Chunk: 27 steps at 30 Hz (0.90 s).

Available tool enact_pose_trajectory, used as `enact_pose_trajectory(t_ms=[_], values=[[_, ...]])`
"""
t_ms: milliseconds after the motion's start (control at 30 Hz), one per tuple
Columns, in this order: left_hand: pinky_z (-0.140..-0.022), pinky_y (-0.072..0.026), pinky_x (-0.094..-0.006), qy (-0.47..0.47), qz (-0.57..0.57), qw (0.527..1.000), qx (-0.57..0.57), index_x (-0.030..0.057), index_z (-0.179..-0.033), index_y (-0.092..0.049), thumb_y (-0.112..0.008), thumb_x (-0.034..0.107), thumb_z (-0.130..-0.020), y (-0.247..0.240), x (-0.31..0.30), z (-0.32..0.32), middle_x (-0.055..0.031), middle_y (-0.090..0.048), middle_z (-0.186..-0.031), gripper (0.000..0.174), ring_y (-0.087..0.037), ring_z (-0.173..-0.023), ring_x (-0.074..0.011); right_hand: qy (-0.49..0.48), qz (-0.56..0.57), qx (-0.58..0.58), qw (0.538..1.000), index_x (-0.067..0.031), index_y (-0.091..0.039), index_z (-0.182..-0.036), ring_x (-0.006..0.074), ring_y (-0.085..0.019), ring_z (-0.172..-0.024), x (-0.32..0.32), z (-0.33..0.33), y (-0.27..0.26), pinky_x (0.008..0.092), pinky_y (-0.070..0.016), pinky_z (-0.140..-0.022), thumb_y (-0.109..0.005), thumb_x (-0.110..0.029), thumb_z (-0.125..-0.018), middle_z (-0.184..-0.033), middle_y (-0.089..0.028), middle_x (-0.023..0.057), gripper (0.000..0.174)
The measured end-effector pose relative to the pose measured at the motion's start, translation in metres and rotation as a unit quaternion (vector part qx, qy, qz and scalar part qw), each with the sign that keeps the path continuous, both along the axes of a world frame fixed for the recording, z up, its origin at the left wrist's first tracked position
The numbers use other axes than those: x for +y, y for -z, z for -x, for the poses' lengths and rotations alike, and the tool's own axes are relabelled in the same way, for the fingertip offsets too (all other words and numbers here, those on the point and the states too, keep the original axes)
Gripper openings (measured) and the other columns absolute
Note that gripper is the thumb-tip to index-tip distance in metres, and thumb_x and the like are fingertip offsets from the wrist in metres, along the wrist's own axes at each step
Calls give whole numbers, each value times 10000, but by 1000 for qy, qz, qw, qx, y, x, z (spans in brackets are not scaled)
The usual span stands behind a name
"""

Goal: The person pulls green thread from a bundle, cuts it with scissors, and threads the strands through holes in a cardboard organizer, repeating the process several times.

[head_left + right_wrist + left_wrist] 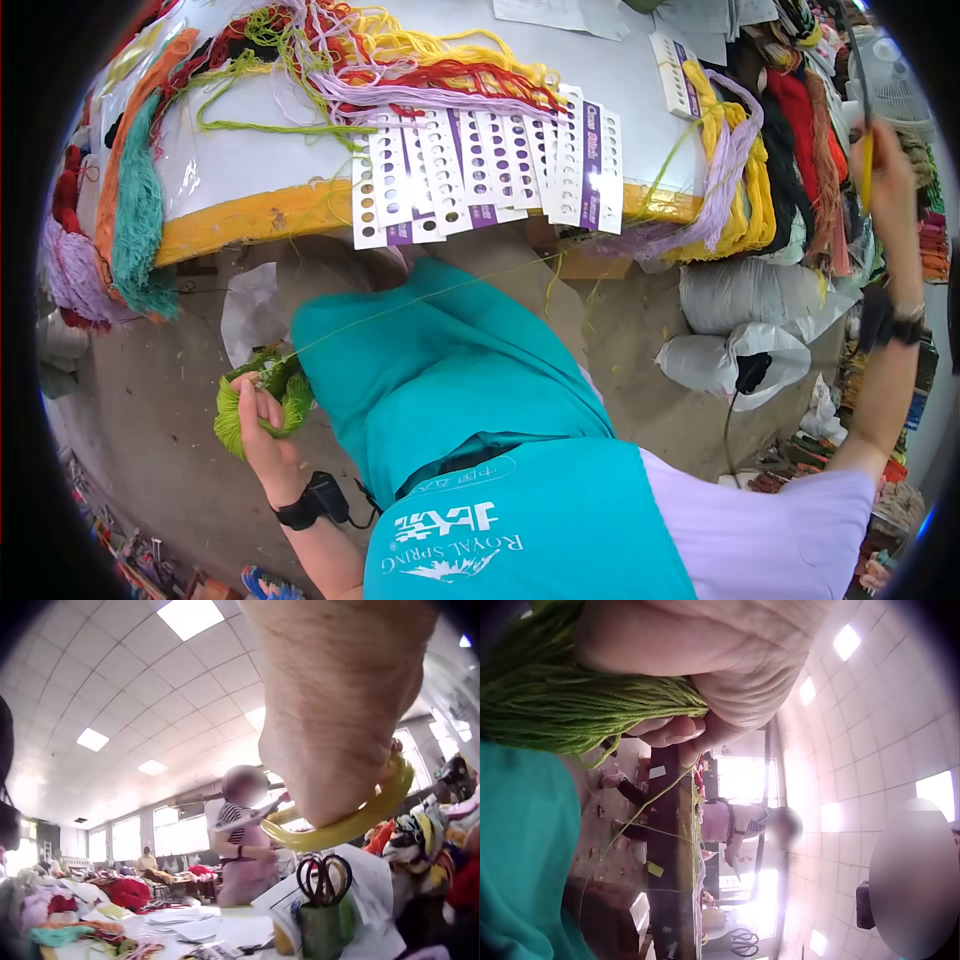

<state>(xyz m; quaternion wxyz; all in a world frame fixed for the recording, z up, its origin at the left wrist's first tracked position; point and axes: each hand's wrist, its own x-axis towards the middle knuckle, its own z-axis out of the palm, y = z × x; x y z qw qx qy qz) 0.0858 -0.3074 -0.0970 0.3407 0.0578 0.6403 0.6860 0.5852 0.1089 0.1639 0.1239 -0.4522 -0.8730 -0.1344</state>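
My left hand (262, 425) grips a bundle of green thread (230, 415), low on the left beside the teal apron. In the left wrist view, the strands of that bundle (592, 705) fan out from between my fingers and thumb. A thin green strand (440, 294) stretches from it across my lap toward the table edge. Out at the far right, my right hand (890, 175) is raised and holds yellow-handled scissors (315, 836). The blade points away from the hand, and the fingers are partly hidden behind the wrist. Punched white thread cards (585, 165) hang over the table's front edge.
Loose red, yellow and lilac thread (420, 75) lies on the white table (250, 170). Teal skeins (138, 220) hang at its left end, yellow ones (740, 190) at its right. White plastic bags (700, 355) stand on the floor. A cup of scissors (324, 922) stands on the tabletop.
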Motion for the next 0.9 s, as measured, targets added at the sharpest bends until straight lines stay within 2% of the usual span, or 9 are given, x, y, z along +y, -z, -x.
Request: enact_pose_trajectory(t_ms=[67, 133, 167, 233, 300, 500, 700, 733, 900], values=[[-464, -257, -209, -9, -7, 1000, -13, 42, -1001, -598, -546, 180, -979, 0, -1, 0, 49, -358, -649, 149, -329, -522, -41, 36, 320, 122, 939, -43, -576, -1107, 112, -561, -736, -67, 4, 35, 238, -451, -705, -601, -78, -853, -814, -526, 5, 257], [-465, -254, -211, -5, -14, 1000, -22, 43, -1011, -592, -544, 182, -982, -1, -4, 0, 47, -353, -647, 150, -326, -522, -41, -15, 426, 45, 903, -63, -604, -1031, 100, -552, -740, -120, 10, 80, 248, -437, -662, -659, -83, -790, -816, -527, -23, 247], [-474, -257, -208, 6, -20, 1000, -21, 47, -1008, -591, -543, 185, -982, 0, -7, 1, 47, -351, -654, 148, -331, -532, -42, 46, 590, 102, 799, -55, -593, -1038, 100, -543, -689, -139, 13, 103, 254, -434, -602, -694, -185, -823, -796, -533, -21, 271], [-490, -265, -202, 27, -33, 999, -19, 57, -1004, -591, -540, 189, -982, 4, -12, 2, 47, -346, -668, 144, -342, -552, -46, 118, 734, 148, 652, -35, -580, -1041, 93, -523, -640, -166, 9, 152, 253, -422, -549, -700, -356, -863, -792, -542, -14, 387], [-487, -265, -202, 34, -38, 998, -25, 57, -1006, -593, -539, 190, -984, 3, -16, 0, 47, -347, -666, 144, -344, -552, -45, 121, 797, 119, 579, -16, -568, -1040, 99, -523, -608, -176, 16, 183, 259, -417, -522, -631, -532, -882, -780, -562, 20, 544], [-473, -253, -201, 20, -40, 999, -16, 52, -1013, -600, -538, 184, -987, 0, -21, -3, 48, -349, -654, 148, -330, -540, -41, 133, 747, -52, 650, 15, -582, -1046, 178, -595, -600, -170, 41, 214, 303, -458, -548, -555, -648, -865, -758, -608, 124, 688], [-480, -259, -196, 22, -40, 999, -25, 57, -1007, -608, -543, 190, -983, 7, -23, -5, 49, -357, -663, 151, -343, -546, -42, -18, 424, -231, 875, -2, -603, -1006, 337, -648, -658, -156, 58, 197, 401, -509, -595, -657, -585, -800, -785, -655, 185, 621], [-480, -258, -196, 24, -40, 999, -26, 55, -1007, -608, -543, 188, -982, 7, -22, -6, 49, -358, -663, 150, -342, -545, -43, -62, 353, -208, 910, -21, -610, -989, 317, -654, -656, -154, 56, 197, 400, -512, -587, -701, -548, -764, -737, -657, 133, 580], [-465, -249, -207, 1, -28, 999, -25, 24, -1032, -597, -539, 165, -988, 6, -19, -4, 39, -354, -637, 158, -313, -517, -43, -108, 292, -238, 920, -25, -609, -945, 292, -653, -629, -142, 69, 167, 382, -501, -546, -736, -518, -729, -693, -645, 122, 554]])
